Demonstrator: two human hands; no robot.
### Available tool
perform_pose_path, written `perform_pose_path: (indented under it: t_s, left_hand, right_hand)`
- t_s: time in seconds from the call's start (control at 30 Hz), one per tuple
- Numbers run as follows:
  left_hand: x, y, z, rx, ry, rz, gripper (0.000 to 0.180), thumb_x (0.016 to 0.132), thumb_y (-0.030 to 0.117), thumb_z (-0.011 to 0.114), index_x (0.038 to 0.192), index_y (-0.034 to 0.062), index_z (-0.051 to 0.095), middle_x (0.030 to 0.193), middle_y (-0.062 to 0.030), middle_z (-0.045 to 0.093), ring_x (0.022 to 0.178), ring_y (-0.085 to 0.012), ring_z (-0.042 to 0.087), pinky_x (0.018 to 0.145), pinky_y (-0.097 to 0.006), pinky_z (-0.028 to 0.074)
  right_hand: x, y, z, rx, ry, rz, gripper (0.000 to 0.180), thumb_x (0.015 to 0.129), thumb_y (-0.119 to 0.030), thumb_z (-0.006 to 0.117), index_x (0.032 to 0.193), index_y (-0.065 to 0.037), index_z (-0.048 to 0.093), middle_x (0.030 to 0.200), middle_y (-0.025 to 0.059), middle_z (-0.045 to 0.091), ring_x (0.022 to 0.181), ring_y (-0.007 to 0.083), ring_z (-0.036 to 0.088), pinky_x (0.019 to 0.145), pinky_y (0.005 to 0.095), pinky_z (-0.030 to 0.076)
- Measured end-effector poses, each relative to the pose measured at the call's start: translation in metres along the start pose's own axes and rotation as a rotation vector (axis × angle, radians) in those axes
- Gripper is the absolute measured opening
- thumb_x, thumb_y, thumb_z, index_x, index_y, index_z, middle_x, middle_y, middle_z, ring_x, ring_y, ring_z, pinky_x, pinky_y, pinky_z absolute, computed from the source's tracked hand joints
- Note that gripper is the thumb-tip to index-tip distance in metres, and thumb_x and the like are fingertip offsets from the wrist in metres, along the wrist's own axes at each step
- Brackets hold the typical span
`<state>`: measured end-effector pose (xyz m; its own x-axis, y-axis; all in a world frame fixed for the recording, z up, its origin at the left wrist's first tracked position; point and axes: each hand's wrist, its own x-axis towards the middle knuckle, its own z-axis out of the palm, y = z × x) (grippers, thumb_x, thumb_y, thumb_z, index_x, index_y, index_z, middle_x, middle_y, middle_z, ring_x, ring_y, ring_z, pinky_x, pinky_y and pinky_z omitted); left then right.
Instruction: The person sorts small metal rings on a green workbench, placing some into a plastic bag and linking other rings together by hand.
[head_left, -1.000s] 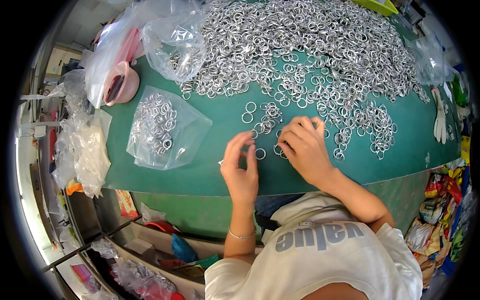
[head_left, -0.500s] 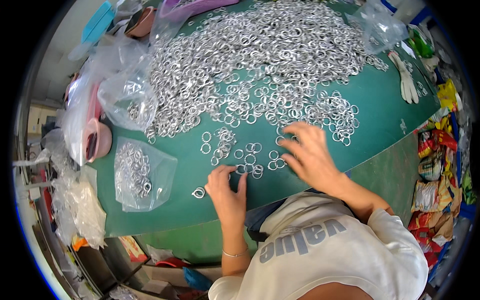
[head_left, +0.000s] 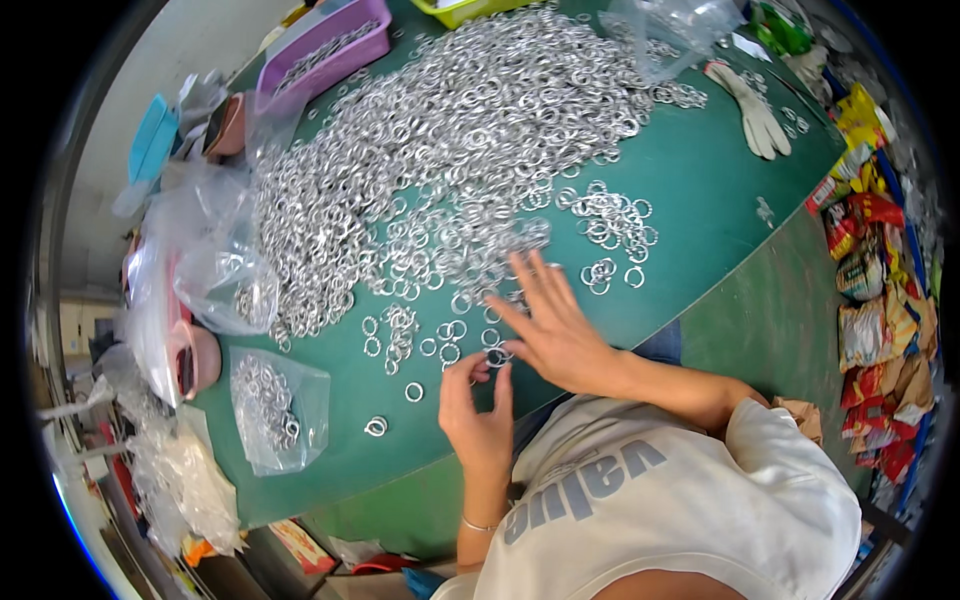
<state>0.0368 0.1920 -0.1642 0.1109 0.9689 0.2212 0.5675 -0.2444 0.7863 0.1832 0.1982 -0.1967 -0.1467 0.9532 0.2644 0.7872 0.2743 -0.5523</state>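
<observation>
Green work table (head_left: 700,190), edge curving with the lens, most of its far half buried under a big heap of small silver metal rings (head_left: 450,130). Loose rings thin out toward the near edge, where both hands work.

Left hand (head_left: 478,410): fingers curled up, thumb and forefinger pinched at a ring or a small stack of them right at the table edge. Can't tell how many, too small. Right hand (head_left: 555,325): flat, fingers spread, palm down on the scattered rings just in front of the heap, touching several. Hands are close, nearly touching at the fingertips.

Handling, my read: rings look light, rigid, smooth metal, so slippery and prone to rolling or skating on the mat. Not fragile. Easiest take is a pinch across the rim, or slide them flat to the edge and lift from below. They nest and tangle in the heap, so sweeping a few clear first makes sense.

Around: one lone ring pair (head_left: 376,427) left of the hands, clear plastic bag (head_left: 280,410) with rings in it lying flat near the left edge, more crumpled bags (head_left: 215,270) beyond it. Purple tray (head_left: 320,45) far left, white glove (head_left: 755,110) far right, snack packets (head_left: 880,300) down off the right side.
</observation>
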Motion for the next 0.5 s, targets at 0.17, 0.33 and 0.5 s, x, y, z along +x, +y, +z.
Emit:
perform_pose_path:
  t_s: [0.17, 0.33, 0.5]
  left_hand:
    - [0.005, 0.006, 0.01, -0.002, -0.01, 0.058, 0.031, 0.069, -0.003, 0.071, 0.096, 0.002, 0.058, 0.081, -0.0065, 0.057, 0.07, -0.0163, 0.055, 0.062, -0.028, 0.044]
    - [0.014, 0.02, 0.042, -0.103, -0.184, 0.19, 0.038, 0.071, -0.003, 0.07, 0.106, 0.0033, 0.056, 0.089, -0.0076, 0.06, 0.08, -0.0173, 0.058, 0.07, -0.027, 0.045]
    - [0.05, 0.027, 0.056, 0.306, -0.154, 0.369, 0.067, 0.073, 0.01, 0.073, 0.131, 0.0056, 0.04, 0.133, -0.019, 0.038, 0.123, -0.038, 0.035, 0.1, -0.045, 0.031]
  right_hand:
    - [-0.006, 0.001, -0.026, 0.301, 0.009, 0.034, 0.038, 0.089, -0.026, 0.054, 0.119, -0.003, 0.053, 0.129, 0.0184, 0.043, 0.121, 0.0346, 0.04, 0.098, 0.0464, 0.032]
    - [-0.016, 0.019, -0.044, 0.806, 0.141, 0.278, 0.016, 0.086, -0.008, 0.058, 0.098, 0.003, 0.062, 0.078, 0.0097, 0.067, 0.069, 0.0114, 0.063, 0.061, 0.0254, 0.049]
    - [-0.024, 0.087, -0.088, 0.559, 0.435, 0.482, 0.015, 0.086, -0.009, 0.06, 0.096, 0.001, 0.063, 0.071, 0.0081, 0.064, 0.064, 0.0082, 0.059, 0.056, 0.0239, 0.046]
